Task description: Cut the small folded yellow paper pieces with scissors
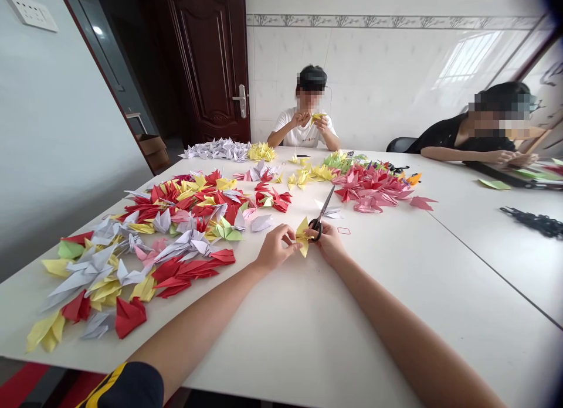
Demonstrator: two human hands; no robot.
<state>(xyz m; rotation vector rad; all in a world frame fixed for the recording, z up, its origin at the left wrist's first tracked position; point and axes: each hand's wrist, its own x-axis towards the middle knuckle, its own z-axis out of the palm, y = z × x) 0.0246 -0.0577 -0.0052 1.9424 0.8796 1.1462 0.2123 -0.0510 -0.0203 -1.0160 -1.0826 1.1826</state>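
Observation:
My left hand [278, 248] pinches a yellow folded paper crane [302, 237] above the middle of the table. On the other side my right hand [329, 241] has a pair of scissors [324, 207] with black handles, its blades pointing up and away from me. The right fingertips also touch the crane's edge. Left of my hands spreads a heap of red folded cranes [191, 273], mixed with white, yellow, pink and green ones. A loose white paper piece [262, 223] lies just beyond my left hand.
Pink cranes [373, 188] are piled at the right back, white cranes [217, 149] at the far left. Across the white table [440, 291] a person [303, 123] handles a yellow crane. Another person [461, 135] works at a dark tray on the right, near a black bundle [534, 221].

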